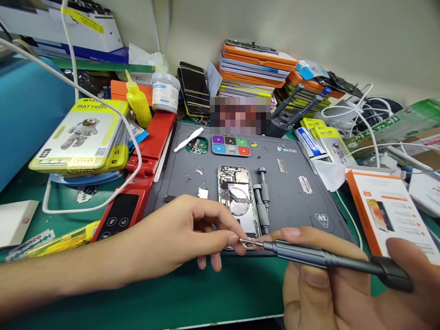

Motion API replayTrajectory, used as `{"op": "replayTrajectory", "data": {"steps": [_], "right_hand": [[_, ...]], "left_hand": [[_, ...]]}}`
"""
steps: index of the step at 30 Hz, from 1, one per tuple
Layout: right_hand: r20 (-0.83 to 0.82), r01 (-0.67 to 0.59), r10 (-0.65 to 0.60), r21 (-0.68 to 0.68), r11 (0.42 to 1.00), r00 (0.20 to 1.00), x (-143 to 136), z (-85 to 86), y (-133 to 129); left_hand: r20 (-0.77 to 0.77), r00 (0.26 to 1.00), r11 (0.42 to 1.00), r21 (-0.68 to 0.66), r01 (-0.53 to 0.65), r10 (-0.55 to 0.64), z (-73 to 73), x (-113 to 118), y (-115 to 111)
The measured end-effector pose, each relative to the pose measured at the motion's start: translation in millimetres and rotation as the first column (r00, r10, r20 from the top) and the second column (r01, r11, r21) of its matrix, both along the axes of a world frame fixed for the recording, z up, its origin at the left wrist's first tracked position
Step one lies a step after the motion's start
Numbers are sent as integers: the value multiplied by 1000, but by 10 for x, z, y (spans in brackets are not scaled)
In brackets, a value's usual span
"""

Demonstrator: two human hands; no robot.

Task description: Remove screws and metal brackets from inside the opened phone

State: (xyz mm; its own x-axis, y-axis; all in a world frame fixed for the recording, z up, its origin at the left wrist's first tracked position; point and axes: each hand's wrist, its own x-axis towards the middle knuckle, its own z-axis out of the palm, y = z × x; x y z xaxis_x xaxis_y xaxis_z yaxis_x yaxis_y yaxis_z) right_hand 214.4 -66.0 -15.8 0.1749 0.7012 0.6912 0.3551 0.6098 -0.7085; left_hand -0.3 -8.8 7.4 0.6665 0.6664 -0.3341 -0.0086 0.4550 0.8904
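Note:
My right hand (pixel 326 284) grips a grey precision screwdriver (pixel 309 254), held nearly level with its tip pointing left. At that tip, the thumb and index finger of my left hand (pixel 206 233) pinch together; whatever is between them is too small to make out. Both hands are over the near end of an opened smartphone (pixel 254 211), whose inner parts and round coil are exposed. Part of the phone's bottom end is hidden by my fingers. Beside the phone's right edge lie several more grey screwdrivers (pixel 263 197). The phone rests on a dark work mat (pixel 288 197).
A multicoloured tray (pixel 231 145) and a white plastic pry tool (pixel 189 139) lie on the mat's far side, among small loose parts. Yellow battery boxes (pixel 82 133) and a red device (pixel 140 169) stand left. An orange-and-white box (pixel 392 213) is right. A white cable (pixel 137 151) loops at left.

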Motion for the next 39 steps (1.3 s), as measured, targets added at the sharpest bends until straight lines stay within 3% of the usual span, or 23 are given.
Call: {"op": "replayTrajectory", "data": {"steps": [3,15,20,30,39], "right_hand": [[113,19,-21,16,1000,993,18,28,36],[89,78,-76,-24,997,993,8,51,28],[193,44,-41,-11,999,980,38,62,26],[161,67,-58,-48,997,985,58,38,6],[7,52,-52,-31,998,999,-45,5,21]], "left_hand": [[17,1000,1000,-3,1,-1,-7,-6,6],[-15,1000,1000,-18,-7,7,2,-4,5],[-20,1000,1000,-17,0,0,-5,-4,5],[-29,1000,1000,-21,6,-7,19,-6,16],[11,1000,998,-56,24,-23,-17,-8,22]]}}
